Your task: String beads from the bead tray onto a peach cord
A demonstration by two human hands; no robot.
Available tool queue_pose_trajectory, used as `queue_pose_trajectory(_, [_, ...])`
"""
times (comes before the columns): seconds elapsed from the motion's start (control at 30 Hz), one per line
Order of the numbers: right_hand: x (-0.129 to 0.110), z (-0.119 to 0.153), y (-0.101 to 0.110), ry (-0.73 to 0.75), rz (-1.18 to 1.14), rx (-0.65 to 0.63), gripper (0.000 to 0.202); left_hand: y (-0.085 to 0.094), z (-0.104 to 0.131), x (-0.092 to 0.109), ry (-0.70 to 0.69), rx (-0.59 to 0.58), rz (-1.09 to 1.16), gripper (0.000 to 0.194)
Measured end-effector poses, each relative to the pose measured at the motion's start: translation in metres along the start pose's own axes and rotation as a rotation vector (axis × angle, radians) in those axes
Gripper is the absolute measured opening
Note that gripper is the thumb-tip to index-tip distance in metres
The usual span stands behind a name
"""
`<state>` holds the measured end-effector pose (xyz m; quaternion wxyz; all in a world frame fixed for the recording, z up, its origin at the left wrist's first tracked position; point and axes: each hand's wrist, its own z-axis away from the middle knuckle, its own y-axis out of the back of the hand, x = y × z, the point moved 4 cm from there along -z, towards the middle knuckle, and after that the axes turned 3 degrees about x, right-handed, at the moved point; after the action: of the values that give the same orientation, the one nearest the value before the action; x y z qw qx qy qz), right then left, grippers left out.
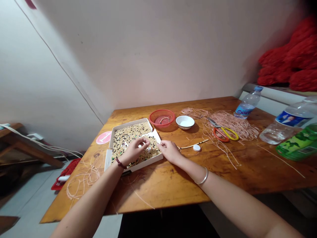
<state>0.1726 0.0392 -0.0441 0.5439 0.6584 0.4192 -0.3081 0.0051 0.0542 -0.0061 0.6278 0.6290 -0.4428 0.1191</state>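
A shallow white box (146, 162) full of small cream, black and green beads lies on the wooden table. My left hand (135, 149) is over the beads, its thumb and fingertips pinched together; what they hold, if anything, is too small to name. At the box's right edge, my right hand (170, 150) is closed, fingertips together, on something I cannot make out. A strand of threaded beads (193, 145) extends to the right from beside my right hand, past a round white cap (196, 147).
Behind the box stand a red basket (162, 118) with a beaded strand and a white bowl (185, 122). To the right are scissors (223, 132), pink cords (237, 124) and bottles (248, 103). Loose cord (84, 177) and a round pink label (103, 138) lie left.
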Motion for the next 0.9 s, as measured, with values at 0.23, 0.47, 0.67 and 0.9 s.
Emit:
queue_pose_trajectory(0.23, [-0.0049,0.0021,0.0005,0.017,-0.034,0.0,0.035,-0.0029,0.0013,0.0032,-0.007,-0.016,-0.003,0.031])
queue_pose_trajectory(0.47, [-0.0051,0.0025,0.0014,0.024,-0.007,0.014,0.034,-0.0043,0.0009,0.0008,0.017,-0.019,-0.008,0.031])
queue_pose_trajectory(0.67, [-0.007,0.0046,0.0022,0.048,0.046,0.008,0.034,-0.0034,0.0011,0.0026,0.02,-0.005,-0.014,0.03])
queue_pose_trajectory(0.9, [-0.0039,0.0061,0.0014,0.072,0.104,0.029,0.033,-0.003,0.0022,0.0009,0.061,-0.014,0.004,0.035])
